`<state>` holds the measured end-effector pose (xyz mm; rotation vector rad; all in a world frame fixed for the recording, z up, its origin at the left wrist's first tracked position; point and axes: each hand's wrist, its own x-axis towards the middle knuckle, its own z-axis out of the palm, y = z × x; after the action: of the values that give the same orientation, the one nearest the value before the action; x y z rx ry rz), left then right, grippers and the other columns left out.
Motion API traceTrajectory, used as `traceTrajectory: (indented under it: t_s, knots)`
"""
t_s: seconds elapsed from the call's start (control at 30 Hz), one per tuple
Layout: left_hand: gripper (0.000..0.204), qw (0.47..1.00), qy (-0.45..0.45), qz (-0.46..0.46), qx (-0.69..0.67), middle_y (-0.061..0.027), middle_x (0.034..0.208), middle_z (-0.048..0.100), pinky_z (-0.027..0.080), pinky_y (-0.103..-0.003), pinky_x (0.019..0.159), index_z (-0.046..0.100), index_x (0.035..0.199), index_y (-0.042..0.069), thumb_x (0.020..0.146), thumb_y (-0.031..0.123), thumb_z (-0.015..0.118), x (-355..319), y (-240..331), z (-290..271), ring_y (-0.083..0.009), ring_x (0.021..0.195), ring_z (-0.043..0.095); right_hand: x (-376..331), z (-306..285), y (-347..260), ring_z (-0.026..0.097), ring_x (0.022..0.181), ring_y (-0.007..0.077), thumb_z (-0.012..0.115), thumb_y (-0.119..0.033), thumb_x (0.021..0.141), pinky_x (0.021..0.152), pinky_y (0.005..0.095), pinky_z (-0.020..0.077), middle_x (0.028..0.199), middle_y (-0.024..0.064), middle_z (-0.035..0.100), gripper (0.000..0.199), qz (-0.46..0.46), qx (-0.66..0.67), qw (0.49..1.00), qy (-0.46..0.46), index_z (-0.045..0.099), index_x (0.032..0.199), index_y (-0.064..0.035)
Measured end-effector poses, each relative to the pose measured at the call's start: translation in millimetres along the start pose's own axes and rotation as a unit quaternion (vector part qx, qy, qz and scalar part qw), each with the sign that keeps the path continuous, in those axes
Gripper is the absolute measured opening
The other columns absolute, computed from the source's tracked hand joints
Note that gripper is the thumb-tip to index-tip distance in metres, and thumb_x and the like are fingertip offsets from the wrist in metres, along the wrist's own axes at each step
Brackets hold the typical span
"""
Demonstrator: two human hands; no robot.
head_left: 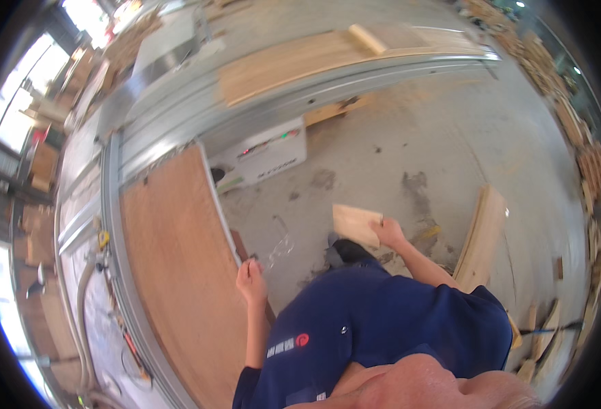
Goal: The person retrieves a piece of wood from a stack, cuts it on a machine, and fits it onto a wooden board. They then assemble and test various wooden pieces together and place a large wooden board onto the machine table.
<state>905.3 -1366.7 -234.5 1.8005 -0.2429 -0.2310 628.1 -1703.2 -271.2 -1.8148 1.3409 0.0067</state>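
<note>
Workshop had a stained concrete floor (443, 143) and a metal-railed counter (113, 225) carrying one large brown panel (177, 273). Hands were well apart — right hand (387, 232) clamped on one small wood board (356, 223) over the floor; left hand (251, 279) curled at the panel's edge, grip unclear. One plank (481, 235) leaned nearby.

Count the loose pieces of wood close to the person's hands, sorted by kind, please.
Small light wood block, held in the right hand: 1
Large reddish plywood sheet on the saw table, beside the left hand: 1
Pale plank standing on the floor at the right: 1
Total: 3
</note>
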Motion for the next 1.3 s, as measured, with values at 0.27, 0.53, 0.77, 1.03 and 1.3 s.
traceTrajectory:
  t_s: [0.27, 0.53, 0.77, 1.03, 1.3]
  knots:
    - [0.021, 0.997, 0.061, -0.031, 0.036, -0.0068, 0.084, 0.07, 0.053, -0.027, 0.072, 0.068, 0.104, -0.004, 0.105, 0.015, 0.058, 113.9, 20.4, 35.5, -0.0121, 0.077, 0.066, 177.7, 73.8, -185.1, 0.063, 0.084, 0.0089, 0.067, -0.033, 0.099, 0.076, 0.0333, 0.0538, 0.089, 0.0092, 0.075, 0.041, -0.18, 0.25, 0.942, -0.136, 0.072, 0.106, 0.0071]
    - [0.019, 0.992, 0.095, -0.078, -0.024, -0.0088, 0.091, 0.074, 0.057, -0.029, 0.081, 0.068, 0.107, -0.005, 0.104, 0.013, 0.062, 202.0, 51.1, 45.6, -0.0136, 0.086, 0.07, 306.0, 98.6, -355.2, 0.065, 0.106, 0.0133, 0.065, -0.037, 0.103, 0.094, 0.03, 0.05, 0.115, 0.0061, 0.073, 0.047, -0.143, 0.299, 0.909, -0.254, 0.068, 0.124, 0.005]
    - [0.017, 0.987, 0.125, -0.096, -0.035, -0.0021, 0.084, 0.069, 0.051, -0.024, 0.073, 0.069, 0.101, -0.003, 0.104, 0.011, 0.061, 279.7, 26.6, 37.1, -0.0084, 0.077, 0.062, 353.7, 150.1, -440.0, 0.06, 0.123, 0.0209, 0.06, -0.036, 0.105, 0.103, 0.0369, 0.0475, 0.135, 0.0125, 0.064, 0.056, -0.071, 0.386, 0.875, -0.283, 0.056, 0.139, 0.0078]
    - [0.017, 0.981, 0.171, -0.085, -0.043, -0.0051, 0.093, 0.072, 0.054, -0.025, 0.076, 0.07, 0.108, -0.005, 0.103, 0.01, 0.064, 346.2, 28.9, -0.9, -0.0095, 0.082, 0.067, 413.6, 212.3, -521.0, 0.066, 0.116, 0.0209, 0.05, -0.045, 0.109, 0.091, 0.0382, 0.0556, 0.136, 0.0091, 0.064, 0.056, -0.007, 0.411, 0.84, -0.354, 0.049, 0.145, -0.0021]
    - [0.017, 0.944, 0.304, -0.12, -0.039, -0.006, 0.091, 0.072, 0.055, -0.028, 0.081, 0.068, 0.106, -0.004, 0.104, 0.012, 0.061, 332.1, 54.7, 8.7, -0.0131, 0.083, 0.068, 435.5, 278.9, -615.0, 0.065, 0.117, 0.0204, 0.048, -0.047, 0.109, 0.091, 0.0374, 0.0565, 0.135, 0.009, 0.064, 0.055, -0.068, 0.335, 0.82, -0.46, 0.052, 0.141, -0.0027]
